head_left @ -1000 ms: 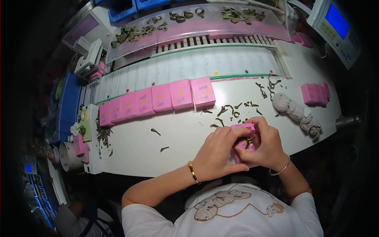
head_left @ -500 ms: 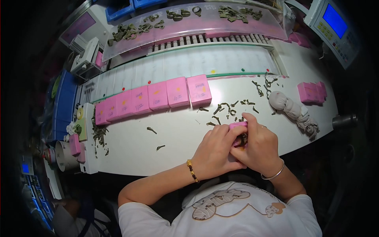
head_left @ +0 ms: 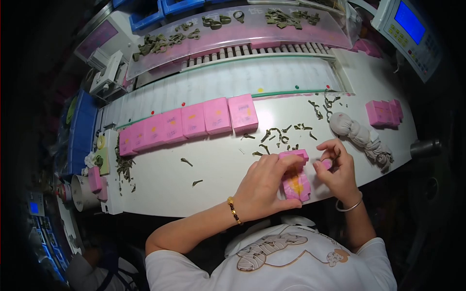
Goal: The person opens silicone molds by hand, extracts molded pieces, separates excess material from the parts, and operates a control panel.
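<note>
My left hand [head_left: 262, 183] is closed around a pink rubber mould [head_left: 297, 189] at the table's front edge; its inner face shows a yellow stain and notched edges. Just to the right, my right hand [head_left: 342, 177] pinches a small pink mould piece [head_left: 327, 164], held apart from the mould. Something dark shows by its fingertips, too small to name. Beyond both hands lie several dark green wax pieces [head_left: 284, 139], small and stem-like or ring-like.
Pink mould blocks [head_left: 194, 120] stand in a row at left centre. A tied grey-white cloth bundle [head_left: 361, 136] and more pink blocks [head_left: 383, 113] lie at right. Behind are a glass-topped strip [head_left: 218, 77] and a clear shelf [head_left: 242, 34] with green pieces. A blue-screened machine [head_left: 410, 24] stands at upper right.
My hands were together around the mould. Now my right hand has moved away to the right with a small pink piece, and the mould lies opened out in my left hand.
</note>
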### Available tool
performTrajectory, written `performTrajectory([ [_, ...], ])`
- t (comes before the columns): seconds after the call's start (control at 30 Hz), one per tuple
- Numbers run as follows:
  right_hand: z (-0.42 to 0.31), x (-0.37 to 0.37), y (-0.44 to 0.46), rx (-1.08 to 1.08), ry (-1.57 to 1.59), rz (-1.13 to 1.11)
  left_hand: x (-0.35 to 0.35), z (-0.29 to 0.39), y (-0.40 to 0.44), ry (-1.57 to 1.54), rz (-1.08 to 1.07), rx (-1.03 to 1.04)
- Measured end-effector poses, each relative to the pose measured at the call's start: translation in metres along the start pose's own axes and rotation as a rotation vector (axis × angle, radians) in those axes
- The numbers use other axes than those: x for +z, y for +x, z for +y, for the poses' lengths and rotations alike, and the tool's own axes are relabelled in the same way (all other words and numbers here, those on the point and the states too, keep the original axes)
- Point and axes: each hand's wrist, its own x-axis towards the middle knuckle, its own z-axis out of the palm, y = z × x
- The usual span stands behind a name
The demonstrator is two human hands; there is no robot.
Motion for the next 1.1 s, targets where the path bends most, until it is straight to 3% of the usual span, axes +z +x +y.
performTrajectory([
  [0.07, -0.01, -0.016, 0.007, -0.188, -0.347, -0.054, 0.001, 0.0, 0.001, 0.011, 0.026, 0.026],
  [0.13, -0.013, -0.02, 0.014, -0.128, -0.362, -0.036, -0.001, 0.0, 0.001, 0.011, 0.011, 0.028],
  [0.2, -0.013, -0.018, 0.028, -0.397, -0.586, 0.049, -0.001, 0.001, 0.002, 0.012, -0.004, 0.038],
  [0.6, 0.004, 0.005, 0.083, -0.413, -0.548, -0.137, -0.003, 0.007, -0.001, 0.181, -0.017, -0.014],
  [0.7, -0.011, -0.022, 0.068, -0.531, -0.619, -0.03, -0.008, 0.0, 0.004, 0.125, 0.008, -0.015],
  [0.83, -0.006, -0.079, 0.055, -0.511, -0.756, 0.009, -0.016, -0.001, 0.009, 0.087, -0.032, -0.04],
  [0.9, 0.003, -0.101, 0.047, -0.321, -0.774, -0.21, -0.018, -0.002, 0.013, 0.061, -0.053, -0.042],
  [0.93, 0.006, -0.104, 0.045, -0.321, -0.776, -0.208, -0.019, -0.003, 0.014, 0.054, -0.06, -0.038],
  [1.03, 0.003, -0.099, 0.042, -0.374, -0.891, -0.231, -0.022, -0.001, 0.016, 0.037, -0.069, -0.055],
  [1.1, -0.019, -0.086, 0.035, -0.58, -1.006, -0.075, -0.023, -0.001, 0.016, 0.028, -0.067, -0.083],
])
